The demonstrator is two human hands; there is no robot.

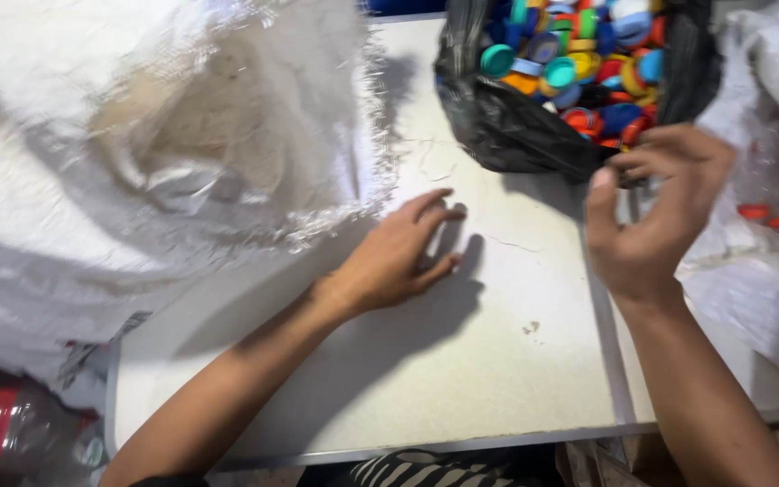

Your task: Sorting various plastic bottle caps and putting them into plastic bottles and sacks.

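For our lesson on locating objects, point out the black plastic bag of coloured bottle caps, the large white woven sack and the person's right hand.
black plastic bag [507,126], head view, front wall.
large white woven sack [137,135], head view, upper cloth.
right hand [655,216], head view, back of hand.

Bright overhead light, dark arm shadows on the table [462,361], overall motion blur

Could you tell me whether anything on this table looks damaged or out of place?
Yes: the table top shows thin cracks near the left hand and a small chipped spot nearer the front edge. The white sack has a frayed edge.
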